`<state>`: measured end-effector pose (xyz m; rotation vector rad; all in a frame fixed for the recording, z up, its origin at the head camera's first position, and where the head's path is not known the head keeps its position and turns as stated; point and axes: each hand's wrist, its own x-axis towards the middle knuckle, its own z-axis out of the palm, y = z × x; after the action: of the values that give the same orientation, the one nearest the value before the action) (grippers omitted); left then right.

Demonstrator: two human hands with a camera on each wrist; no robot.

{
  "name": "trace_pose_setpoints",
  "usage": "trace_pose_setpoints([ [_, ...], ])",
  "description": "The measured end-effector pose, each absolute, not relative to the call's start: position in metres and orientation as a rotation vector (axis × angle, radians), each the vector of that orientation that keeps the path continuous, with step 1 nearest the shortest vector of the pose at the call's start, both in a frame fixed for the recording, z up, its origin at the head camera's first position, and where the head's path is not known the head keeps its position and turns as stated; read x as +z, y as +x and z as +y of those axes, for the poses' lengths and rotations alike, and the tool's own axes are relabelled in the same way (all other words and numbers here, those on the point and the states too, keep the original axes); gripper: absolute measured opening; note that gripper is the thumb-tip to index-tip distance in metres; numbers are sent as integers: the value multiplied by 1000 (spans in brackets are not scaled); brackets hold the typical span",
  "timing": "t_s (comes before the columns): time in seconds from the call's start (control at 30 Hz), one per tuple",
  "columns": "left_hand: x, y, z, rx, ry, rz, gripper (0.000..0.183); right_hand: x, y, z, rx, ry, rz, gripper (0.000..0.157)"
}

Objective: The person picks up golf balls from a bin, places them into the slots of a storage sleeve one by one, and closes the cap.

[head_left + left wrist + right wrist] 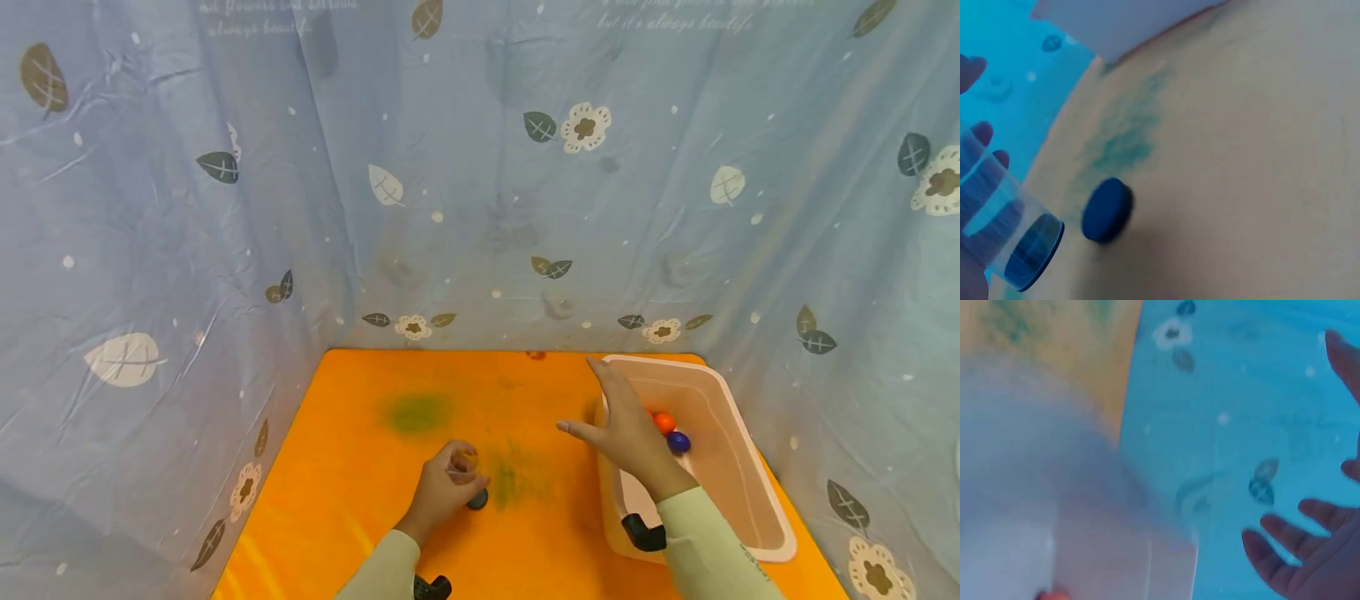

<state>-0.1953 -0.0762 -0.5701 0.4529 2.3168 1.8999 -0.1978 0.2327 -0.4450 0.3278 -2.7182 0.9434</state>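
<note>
My left hand (438, 493) grips a clear cylindrical container (1007, 215) over the orange table, with fingers and thumb curled round its side. In the left wrist view the container tilts, and a dark ring marks its lower end. Just below it on the table lies a round dark lid (1107, 210), also visible beside the thumb in the head view. My right hand (630, 429) hovers over the left rim of a pale pink bin (722, 379), thumb and fingers spread, with nothing held.
Inside the bin sit an orange-red ball (664, 423) and a dark blue ball (678, 442). Blue patterned curtains (480, 208) hang around the back and sides of the table (352, 417). Green stains mark the tabletop.
</note>
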Motion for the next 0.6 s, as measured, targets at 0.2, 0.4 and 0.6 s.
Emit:
trace_pose_setpoints([
  [0.2, -544, -182, -74, 1834, 609, 2271, 28, -448, -219, 270, 1088, 299, -2739, 102],
  [0.4, -539, -180, -67, 1842, 748, 2237, 27, -458, -237, 304, 1206, 144, -2785, 96],
  [0.6, -520, -173, -61, 1914, 826, 2090, 29, -475, -249, 330, 1204, 75, -2880, 93],
])
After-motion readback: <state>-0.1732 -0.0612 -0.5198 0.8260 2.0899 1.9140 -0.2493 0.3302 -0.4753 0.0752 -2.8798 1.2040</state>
